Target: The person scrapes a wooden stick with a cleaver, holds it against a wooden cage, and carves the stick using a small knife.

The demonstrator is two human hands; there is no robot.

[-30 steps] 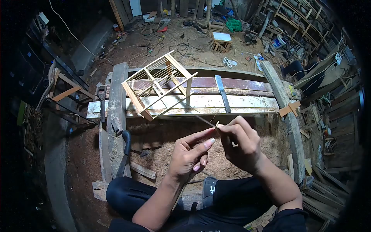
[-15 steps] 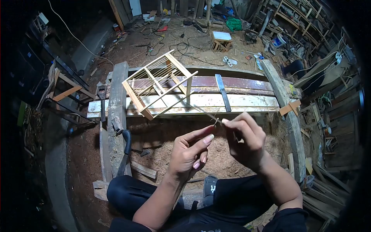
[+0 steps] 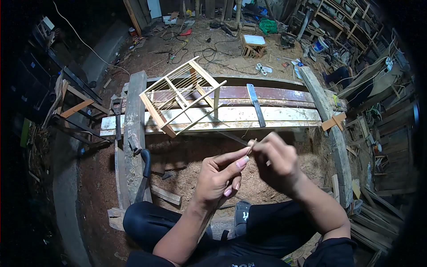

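Observation:
My left hand (image 3: 220, 179) is closed, pinching a thin pale wooden strip (image 3: 251, 147) between thumb and forefinger. Right beside it, my right hand (image 3: 278, 158) is curled and slightly blurred, gripping what looks like a narrow knife (image 3: 232, 137). The dark blade points up and left from the fingers, close to the strip's tip; its handle is hidden in my palm. Beyond my hands, a small cage-like wooden frame (image 3: 180, 98) with thin parallel rods rests tilted on the plank bench (image 3: 231, 116). A broad flat blade with a dark handle (image 3: 255, 106) lies to its right.
A handsaw (image 3: 117, 118) hangs at the left by a thick beam (image 3: 134, 115). Below it leans a dark-handled tool (image 3: 145, 167). Crossed wood pieces (image 3: 333, 122) sit on the right beam. Shavings cover the ground; cables and a power strip (image 3: 263, 70) lie farther back.
My right hand has shifted slightly left and up, and the blade has moved down and left with it. My left hand stays nearly in place, still pinching the strip.

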